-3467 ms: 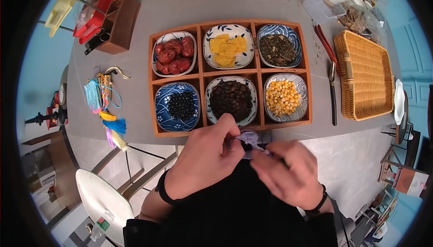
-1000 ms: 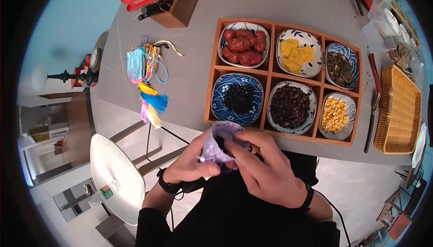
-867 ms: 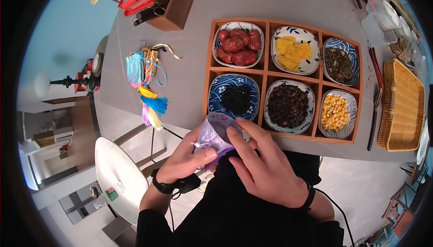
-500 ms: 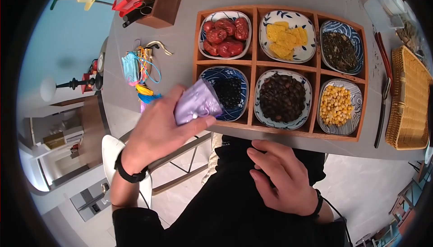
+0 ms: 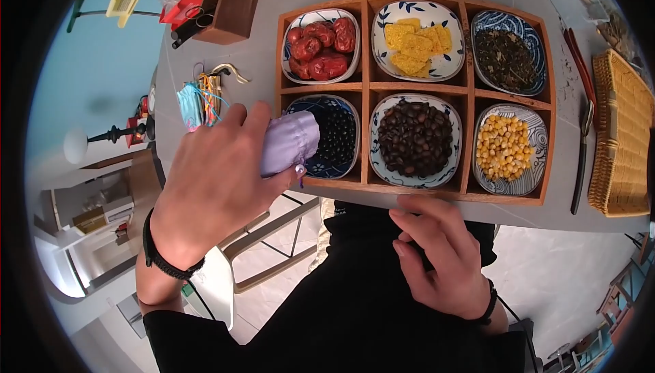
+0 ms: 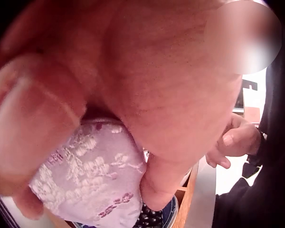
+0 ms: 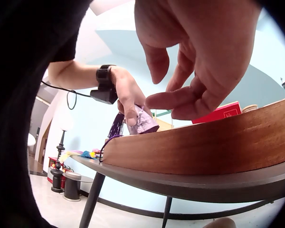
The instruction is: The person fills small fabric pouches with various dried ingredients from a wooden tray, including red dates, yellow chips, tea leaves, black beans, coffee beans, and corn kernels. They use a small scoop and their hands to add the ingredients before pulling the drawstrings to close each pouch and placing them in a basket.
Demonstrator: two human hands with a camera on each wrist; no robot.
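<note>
My left hand point(image 5: 215, 175) grips a lilac embroidered pouch point(image 5: 293, 142) between fingers and thumb. The pouch lies tilted over the blue dish of black beans point(image 5: 337, 138), at the front left of a wooden divided box point(image 5: 366, 46). White and purple flower stitching covers the pouch point(image 6: 95, 175) in the left wrist view. A dark purple tassel point(image 7: 116, 124) hangs by it in the right wrist view. My right hand point(image 5: 440, 260) holds nothing, its fingers loosely bent, just before the box's front edge below the dish of dark brown beans point(image 5: 416, 140).
Other dishes in the box hold red dates point(image 5: 322, 49), yellow pieces point(image 5: 417, 46), dried leaves point(image 5: 506, 59) and corn kernels point(image 5: 505, 146). On the right lie black-handled tongs point(image 5: 580, 168) and a wicker basket point(image 5: 621, 134). Tasselled pouches point(image 5: 193, 103) lie left, near a brown organizer point(image 5: 235, 8).
Both hands worked at the pouch's mouth earlier. My right hand has since let go and drawn back, while my left hand has carried the pouch left and tipped it over the black beans.
</note>
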